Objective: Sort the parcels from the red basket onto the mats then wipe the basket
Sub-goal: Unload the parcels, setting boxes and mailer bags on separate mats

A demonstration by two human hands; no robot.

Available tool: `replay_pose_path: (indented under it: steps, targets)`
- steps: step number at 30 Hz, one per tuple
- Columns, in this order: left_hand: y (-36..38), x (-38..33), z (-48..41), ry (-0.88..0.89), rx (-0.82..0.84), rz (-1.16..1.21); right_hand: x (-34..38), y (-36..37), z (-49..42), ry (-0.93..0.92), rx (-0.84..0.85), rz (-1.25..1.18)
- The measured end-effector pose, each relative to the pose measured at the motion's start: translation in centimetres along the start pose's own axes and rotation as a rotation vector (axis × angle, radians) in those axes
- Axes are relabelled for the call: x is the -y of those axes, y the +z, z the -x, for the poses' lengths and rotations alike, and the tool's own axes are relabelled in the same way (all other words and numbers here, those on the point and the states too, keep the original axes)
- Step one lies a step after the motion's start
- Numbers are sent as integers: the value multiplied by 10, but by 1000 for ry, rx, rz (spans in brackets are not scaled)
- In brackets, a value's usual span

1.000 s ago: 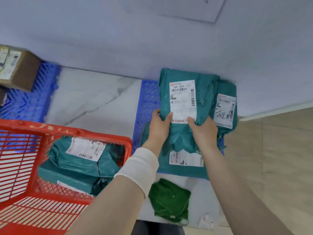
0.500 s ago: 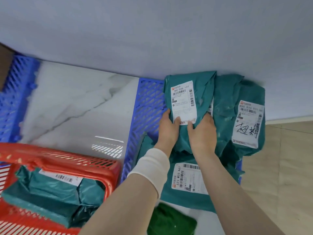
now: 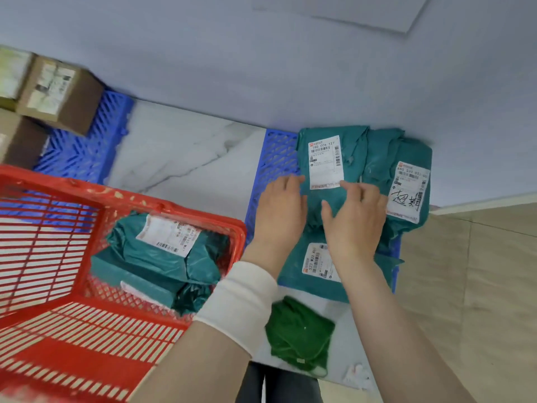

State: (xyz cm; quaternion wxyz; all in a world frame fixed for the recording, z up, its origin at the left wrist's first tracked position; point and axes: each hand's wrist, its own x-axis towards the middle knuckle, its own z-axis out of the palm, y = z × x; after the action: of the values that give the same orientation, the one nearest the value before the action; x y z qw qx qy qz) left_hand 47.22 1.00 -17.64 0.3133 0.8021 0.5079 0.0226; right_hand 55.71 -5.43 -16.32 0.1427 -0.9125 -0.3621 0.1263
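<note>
Left hand (image 3: pixel 279 212) and right hand (image 3: pixel 356 221) rest flat-fingered on a teal parcel (image 3: pixel 318 199). At eight o'clock the red basket (image 3: pixel 174 205) runs off-frame.

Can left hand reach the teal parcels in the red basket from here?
Probably yes. The left hand grips nothing; the red basket sits right beside it, open-topped, with nothing over its teal parcels.

The red basket (image 3: pixel 174 206) is cut off by the left and bottom edges; the cardboard boxes (image 3: pixel 66 94) are blurred; the blue mat (image 3: pixel 279 158) is largely covered by teal parcels (image 3: pixel 357 158).
</note>
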Motion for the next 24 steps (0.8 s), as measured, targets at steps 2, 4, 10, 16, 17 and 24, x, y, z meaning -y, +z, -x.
replay_pose_path:
  steps: [2,4,10,16,17,24]
  targets:
    - [-20,8,23,47,-7,-129,17,-10,21,-74,0,31]
    - [-37,19,45,63,-20,-193,35,-16,43,-115,-10,64]
    - [-92,78,95,109,-54,-266,102,-11,103,-173,11,113]
    - [-139,165,132,121,15,-277,175,22,168,-206,0,190]
    - [-144,183,138,113,34,-280,185,31,179,-211,27,196]
    - [-163,271,164,16,177,-309,208,82,227,-181,241,279]
